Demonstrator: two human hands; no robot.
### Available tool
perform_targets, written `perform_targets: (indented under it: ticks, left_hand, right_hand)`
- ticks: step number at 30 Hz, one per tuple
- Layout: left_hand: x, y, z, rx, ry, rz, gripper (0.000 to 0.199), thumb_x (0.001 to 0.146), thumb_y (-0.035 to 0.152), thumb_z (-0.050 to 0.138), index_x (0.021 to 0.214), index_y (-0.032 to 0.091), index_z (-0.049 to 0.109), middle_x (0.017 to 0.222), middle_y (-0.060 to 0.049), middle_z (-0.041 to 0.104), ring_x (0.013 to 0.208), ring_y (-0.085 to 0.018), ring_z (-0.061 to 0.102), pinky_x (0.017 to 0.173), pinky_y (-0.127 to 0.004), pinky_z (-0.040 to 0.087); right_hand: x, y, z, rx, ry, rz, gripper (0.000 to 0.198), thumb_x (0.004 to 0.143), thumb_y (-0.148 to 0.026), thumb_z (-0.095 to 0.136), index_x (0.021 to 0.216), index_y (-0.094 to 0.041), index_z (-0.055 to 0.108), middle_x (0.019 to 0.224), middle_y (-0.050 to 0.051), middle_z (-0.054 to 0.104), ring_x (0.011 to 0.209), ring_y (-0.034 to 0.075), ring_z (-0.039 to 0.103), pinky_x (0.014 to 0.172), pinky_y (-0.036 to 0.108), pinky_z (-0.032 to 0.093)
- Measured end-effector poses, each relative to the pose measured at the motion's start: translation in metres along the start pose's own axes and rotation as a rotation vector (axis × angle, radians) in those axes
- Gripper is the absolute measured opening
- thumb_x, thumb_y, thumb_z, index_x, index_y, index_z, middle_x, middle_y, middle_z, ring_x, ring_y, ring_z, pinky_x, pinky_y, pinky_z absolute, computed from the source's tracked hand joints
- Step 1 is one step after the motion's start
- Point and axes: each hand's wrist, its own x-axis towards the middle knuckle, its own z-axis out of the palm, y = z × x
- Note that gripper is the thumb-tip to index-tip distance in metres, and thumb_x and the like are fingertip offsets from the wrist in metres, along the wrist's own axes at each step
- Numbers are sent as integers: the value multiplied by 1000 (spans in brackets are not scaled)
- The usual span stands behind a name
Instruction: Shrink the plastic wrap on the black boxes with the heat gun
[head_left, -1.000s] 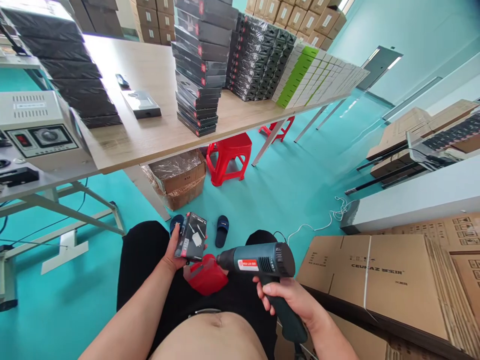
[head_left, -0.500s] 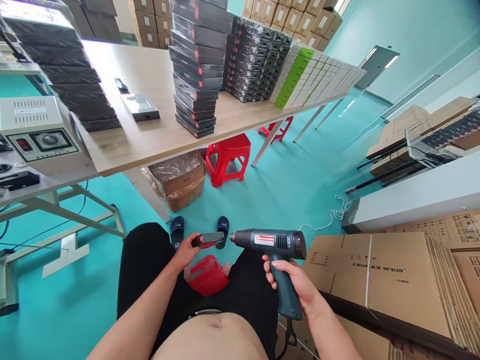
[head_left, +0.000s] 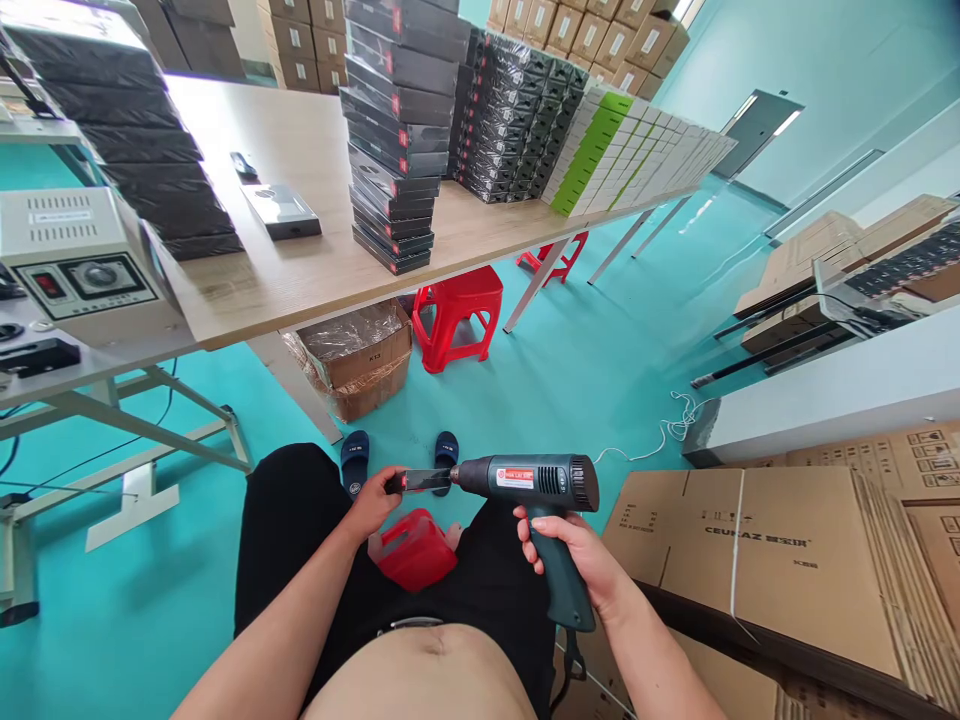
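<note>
My left hand (head_left: 376, 500) grips one end of a small dark box (head_left: 426, 481) with a bit of red on it, held out level above my lap. In my right hand (head_left: 564, 545) is a dark green heat gun (head_left: 525, 482), fingers wrapped round its handle. Its nozzle points left, right up at the free end of the box; I cannot tell whether the two touch. The cord hangs down from the handle's bottom. Below the box, the red seat of a stool (head_left: 416, 560) shows between my legs.
The wooden table (head_left: 300, 290) ahead carries tall stacks of dark wrapped boxes (head_left: 397, 130) and white-green boxes (head_left: 600, 150). A machine with a dial (head_left: 90, 265) stands left. Flattened cartons (head_left: 757, 560) lie close on my right. A red stool (head_left: 459, 310) and an open carton (head_left: 360, 360) sit under the table.
The heat gun has moved left, bringing its nozzle up to the box. The box has turned in my left hand, so a different, darker side shows.
</note>
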Motion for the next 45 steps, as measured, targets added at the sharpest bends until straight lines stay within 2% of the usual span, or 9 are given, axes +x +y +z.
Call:
perform_targets:
  ticks: [8, 10, 23, 26, 31, 36, 38, 41, 45]
  left_hand:
    - [3, -3, 2, 54, 6, 59, 50, 54, 3, 53, 96, 22, 73, 102, -6, 68, 103, -27, 57, 97, -40, 39]
    - [3, -6, 1, 68, 12, 76, 50, 54, 3, 52, 96, 21, 72, 102, -6, 68, 103, -27, 57, 97, -40, 39]
    - [4, -15, -2, 245, -7, 169, 53, 55, 2, 47, 99, 20, 70, 104, -6, 67, 103, -24, 57, 95, -41, 42]
    - [4, -15, -1, 244, 35, 167, 50, 57, 4, 50, 99, 20, 70, 104, -6, 67, 102, -24, 57, 94, -41, 42]
    - [2, -14, 0, 244, 24, 176, 55, 52, 1, 45, 99, 20, 69, 102, -6, 67, 102, -24, 57, 95, -40, 41]
    - [2, -13, 2, 247, 40, 134, 46, 58, 5, 51, 98, 19, 69, 99, -6, 67, 100, -25, 57, 91, -40, 43]
    - [2, -14, 2, 259, 56, 125, 47, 58, 5, 50, 100, 18, 68, 100, -6, 66, 101, -24, 57, 92, -39, 42]
    - [1, -16, 0, 245, 99, 99, 51, 57, 4, 47, 102, 18, 66, 103, -7, 66, 101, -24, 57, 93, -40, 42]
    - [1, -19, -2, 252, 103, 73, 49, 58, 5, 47, 102, 18, 66, 103, -6, 65, 101, -25, 57, 93, -41, 42]
  right_hand:
    - [-1, -6, 39, -134, -183, 32, 34, 73, -30, 66, 103, -13, 66, 83, 6, 67, 63, 15, 62, 54, 27, 49]
    - [2, -8, 48, -152, -156, -2, 34, 73, -31, 66, 102, -13, 67, 83, 6, 67, 63, 15, 62, 55, 27, 50]
    - [1, -16, 65, -303, -209, -24, 24, 72, -25, 66, 93, -14, 68, 74, 3, 64, 56, 13, 58, 51, 26, 47]
    - [1, -13, 64, -311, -249, -41, 18, 73, -26, 65, 85, -13, 69, 67, 2, 62, 57, 14, 58, 53, 27, 48]
    - [3, -12, 54, -353, -100, -48, 24, 73, -27, 64, 93, -14, 68, 70, 2, 64, 56, 14, 58, 50, 27, 47]
    - [3, -6, 65, -287, -230, -20, 28, 72, -29, 67, 94, -12, 69, 68, 3, 64, 57, 14, 58, 53, 27, 48]
    - [6, -4, 66, -267, -125, -58, 29, 74, -33, 66, 94, -12, 69, 69, 4, 65, 58, 14, 58, 56, 28, 50]
    - [9, -4, 52, -274, 50, -39, 31, 75, -34, 65, 97, -12, 68, 73, 5, 66, 59, 15, 59, 55, 28, 50]
    - [3, -5, 27, -242, -15, 29, 33, 76, -32, 65, 102, -14, 66, 80, 6, 67, 62, 16, 60, 53, 27, 50]
